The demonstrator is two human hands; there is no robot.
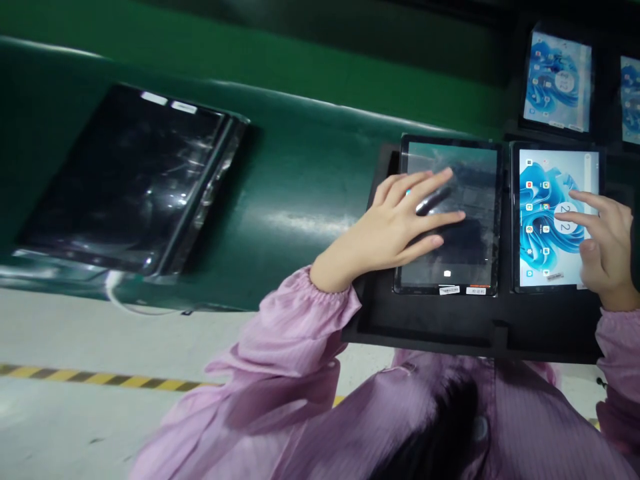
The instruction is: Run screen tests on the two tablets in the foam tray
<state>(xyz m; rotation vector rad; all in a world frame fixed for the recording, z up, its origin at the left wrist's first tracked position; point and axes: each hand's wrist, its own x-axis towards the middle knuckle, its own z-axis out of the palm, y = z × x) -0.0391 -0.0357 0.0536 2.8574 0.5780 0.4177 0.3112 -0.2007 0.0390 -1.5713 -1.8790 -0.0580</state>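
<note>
Two tablets lie side by side in a black tray (430, 320) in front of me. My left hand (400, 217) is over the left tablet (475, 247), fingers spread; its screen is dark grey, with a small camera icon and white stickers at the near edge. Over the right tablet (540, 260), lit with a blue swirl wallpaper, app icons and a clock, is my right hand (603, 237). Its fingers are apart, and the fingertips are at the screen. Whether the fingertips of either hand touch the glass I cannot tell.
To the left, a stack of dark tablets (120, 180) sits on the green bench (295, 200), a white cable (120, 300) at its near edge. Another lit tablet (557, 80) stands at the back right, with a further one (631, 100) cut off by the frame. Yellow-black tape (100, 378) marks the floor.
</note>
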